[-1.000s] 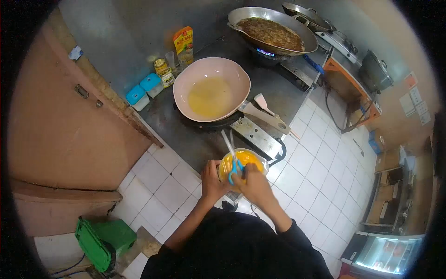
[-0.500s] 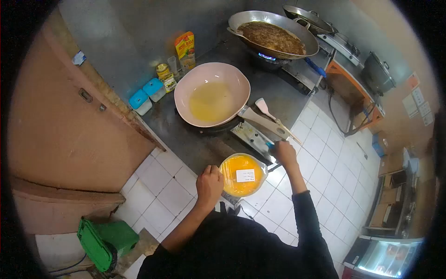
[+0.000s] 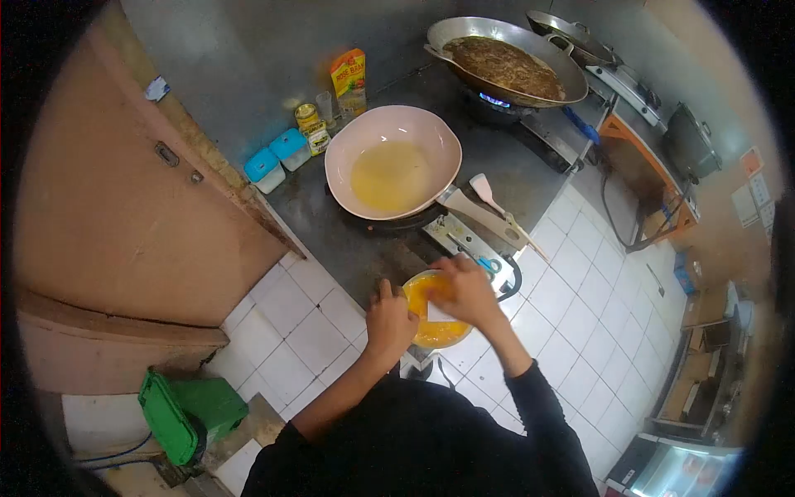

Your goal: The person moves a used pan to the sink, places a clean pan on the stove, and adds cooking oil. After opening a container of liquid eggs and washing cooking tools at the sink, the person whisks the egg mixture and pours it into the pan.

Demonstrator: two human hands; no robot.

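Note:
A round bowl of yellow-orange contents point(image 3: 435, 335) with a white label point(image 3: 437, 313) on top is at the front edge of the counter. My left hand point(image 3: 391, 323) grips its left rim, thumb toward the top. Reaching across the bowl from the right, my right hand point(image 3: 468, 291) covers part of the top and label; its fingers are blurred, and what they pinch, if anything, is unclear. Blue-handled scissors point(image 3: 490, 265) lie beside it on the stove front. Behind the bowl, a pink frying pan point(image 3: 344, 157) holds a shallow pool of yellowish oil.
A pink spatula point(image 3: 482, 189) lies by the pan's handle point(image 3: 489, 219). Farther back, a large wok point(image 3: 571, 79) of dark bubbling liquid sits over a blue flame. Blue-lidded containers point(image 3: 290, 145), a can point(image 3: 307, 116) and a yellow packet point(image 3: 349, 79) line the wall.
My right hand has moved left from the stove front onto the bowl's top. The blue-handled scissors now lie released on the stove. My left hand stays at the bowl's rim.

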